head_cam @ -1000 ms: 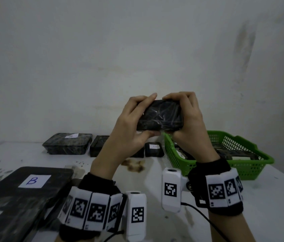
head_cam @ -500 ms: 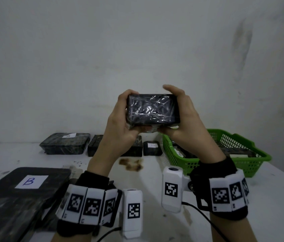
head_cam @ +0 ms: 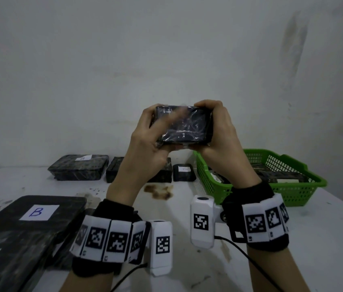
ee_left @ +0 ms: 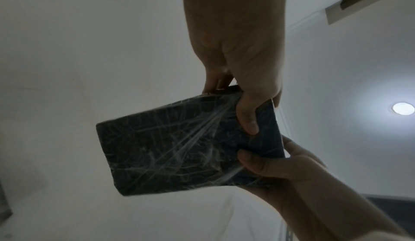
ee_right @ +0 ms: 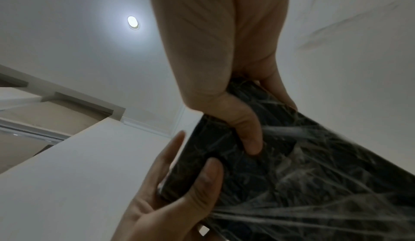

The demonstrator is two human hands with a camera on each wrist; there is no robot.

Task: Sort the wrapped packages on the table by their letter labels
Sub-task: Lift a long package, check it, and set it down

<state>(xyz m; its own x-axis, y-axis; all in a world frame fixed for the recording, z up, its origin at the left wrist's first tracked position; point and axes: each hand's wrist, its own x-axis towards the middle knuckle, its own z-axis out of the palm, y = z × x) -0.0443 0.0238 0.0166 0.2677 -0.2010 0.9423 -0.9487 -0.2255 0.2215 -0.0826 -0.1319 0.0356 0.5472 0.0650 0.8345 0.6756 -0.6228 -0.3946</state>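
I hold one black wrapped package above the tabletop, my left hand and right hand each gripping an end. Only the wrist views show my thumbs pressing its face; no label shows. Three packages at the back, one half hidden; one green basket.

bare indoor room: stained white table, scuffed wall, recessed ceiling light

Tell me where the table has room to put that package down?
Bare table lies right of the wrists, in front of the green basket. The back row of packages and the B package crowd the left.
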